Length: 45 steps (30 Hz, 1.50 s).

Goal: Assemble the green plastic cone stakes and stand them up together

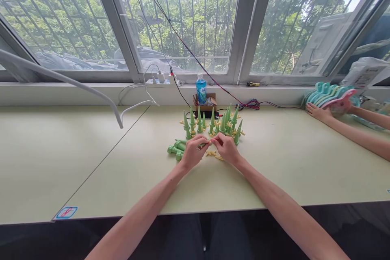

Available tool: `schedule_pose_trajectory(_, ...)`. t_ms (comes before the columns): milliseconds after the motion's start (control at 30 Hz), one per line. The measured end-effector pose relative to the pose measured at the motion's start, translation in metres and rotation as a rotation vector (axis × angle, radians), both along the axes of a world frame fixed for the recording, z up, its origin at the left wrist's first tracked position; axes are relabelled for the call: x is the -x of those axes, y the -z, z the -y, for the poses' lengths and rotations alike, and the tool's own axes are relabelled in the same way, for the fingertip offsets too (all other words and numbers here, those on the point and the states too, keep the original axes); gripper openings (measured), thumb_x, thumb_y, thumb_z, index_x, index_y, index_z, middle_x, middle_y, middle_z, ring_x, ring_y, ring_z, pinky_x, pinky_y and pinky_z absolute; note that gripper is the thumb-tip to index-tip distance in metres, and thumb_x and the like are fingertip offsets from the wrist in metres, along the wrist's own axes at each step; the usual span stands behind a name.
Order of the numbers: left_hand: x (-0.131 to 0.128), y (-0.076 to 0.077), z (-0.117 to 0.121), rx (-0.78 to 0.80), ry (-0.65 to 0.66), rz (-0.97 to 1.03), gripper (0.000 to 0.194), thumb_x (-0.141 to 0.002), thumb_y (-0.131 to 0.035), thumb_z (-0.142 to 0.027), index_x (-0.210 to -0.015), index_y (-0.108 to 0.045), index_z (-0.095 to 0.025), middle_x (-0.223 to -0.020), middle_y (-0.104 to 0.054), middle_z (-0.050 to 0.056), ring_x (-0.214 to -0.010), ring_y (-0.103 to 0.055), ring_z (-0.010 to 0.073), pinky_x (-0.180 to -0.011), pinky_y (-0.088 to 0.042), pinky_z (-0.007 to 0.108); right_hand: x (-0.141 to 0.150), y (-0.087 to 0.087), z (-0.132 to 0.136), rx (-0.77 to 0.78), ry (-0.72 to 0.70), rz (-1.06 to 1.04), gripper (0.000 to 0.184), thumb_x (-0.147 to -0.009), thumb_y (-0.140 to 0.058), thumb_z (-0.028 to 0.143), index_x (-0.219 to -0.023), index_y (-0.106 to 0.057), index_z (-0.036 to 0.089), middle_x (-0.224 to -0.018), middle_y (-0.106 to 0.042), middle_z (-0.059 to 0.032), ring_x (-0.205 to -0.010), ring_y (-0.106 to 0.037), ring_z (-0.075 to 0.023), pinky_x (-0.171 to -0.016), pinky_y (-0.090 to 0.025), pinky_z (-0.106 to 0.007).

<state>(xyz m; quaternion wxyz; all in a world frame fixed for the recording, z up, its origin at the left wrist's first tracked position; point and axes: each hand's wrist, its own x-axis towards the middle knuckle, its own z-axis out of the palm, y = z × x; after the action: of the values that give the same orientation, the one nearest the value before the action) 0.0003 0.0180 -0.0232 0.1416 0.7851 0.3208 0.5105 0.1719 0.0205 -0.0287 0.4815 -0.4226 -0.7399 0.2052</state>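
Note:
My left hand (pixel 195 150) and my right hand (pixel 226 146) meet over the table, both closed in a pinch. A small yellow piece (pixel 210 141) shows where their fingertips come together; its exact shape is mostly hidden. Just behind the hands stand several green cone-shaped spikes (pixel 222 123), points up, with small yellow tap-like parts at their sides. More green spikes (pixel 172 150) lie beside my left hand, their ridged caps facing left. Loose yellow pieces (pixel 211 153) rest on the table below my fingers.
Behind the spikes, a blue bottle (pixel 201 90) stands in a small cardboard box (pixel 211 100), near a dark phone-like device (pixel 207 114). Coiled cables (pixel 250 104) lie right of it. At far right another person's hands (pixel 318 111) touch teal and pink plastic items (pixel 330 94). A white bent tube (pixel 91 85) overhangs the left.

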Motion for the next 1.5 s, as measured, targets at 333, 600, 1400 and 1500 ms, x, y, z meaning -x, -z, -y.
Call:
schedule_pose_trajectory(333, -0.001, 0.002, 0.001, 0.039, -0.012, -0.002, 0.01, -0.086, -0.061, -0.02, -0.08, -0.069, -0.018, -0.079, -0.064, 0.004, -0.068, -0.059, 0.0119, -0.051, -0.051, 0.02, -0.001, 0.005, -0.002, -0.001, 0.012, 0.024, 0.031, -0.092, -0.049, 0.04, -0.07, -0.046, 0.019, -0.054, -0.042, 0.0054, -0.049, -0.034, -0.0094, -0.05, -0.029, -0.022)
schedule_pose_trajectory(600, -0.001, 0.0, 0.001, 0.089, -0.066, -0.029, 0.009, -0.086, -0.061, -0.026, -0.083, -0.066, -0.019, -0.08, -0.063, 0.002, -0.071, -0.06, 0.0123, -0.051, -0.051, 0.019, -0.001, 0.007, -0.006, 0.019, 0.02, 0.025, 0.034, -0.092, -0.05, 0.043, -0.068, -0.047, 0.018, -0.054, -0.043, 0.0051, -0.05, -0.035, -0.0096, -0.05, -0.029, -0.023)
schedule_pose_trajectory(1400, 0.0, 0.002, -0.002, 0.212, -0.122, 0.039, 0.014, -0.089, -0.053, -0.021, -0.102, -0.058, -0.019, -0.09, -0.066, 0.003, -0.068, -0.063, 0.013, -0.056, -0.052, 0.023, -0.001, 0.008, -0.007, 0.051, -0.008, 0.078, 0.035, -0.092, -0.048, 0.044, -0.075, -0.061, 0.016, -0.055, -0.051, 0.0019, -0.049, -0.041, -0.0114, -0.051, -0.033, -0.024)
schedule_pose_trajectory(1500, -0.001, 0.001, -0.002, 0.211, -0.114, 0.041, 0.015, -0.089, -0.053, -0.021, -0.103, -0.058, -0.02, -0.091, -0.065, 0.003, -0.07, -0.063, 0.0133, -0.057, -0.052, 0.023, 0.0, 0.007, -0.005, 0.048, -0.046, 0.102, 0.032, -0.092, -0.05, 0.043, -0.08, -0.064, 0.017, -0.053, -0.049, 0.003, -0.048, -0.04, -0.0113, -0.05, -0.032, -0.024)
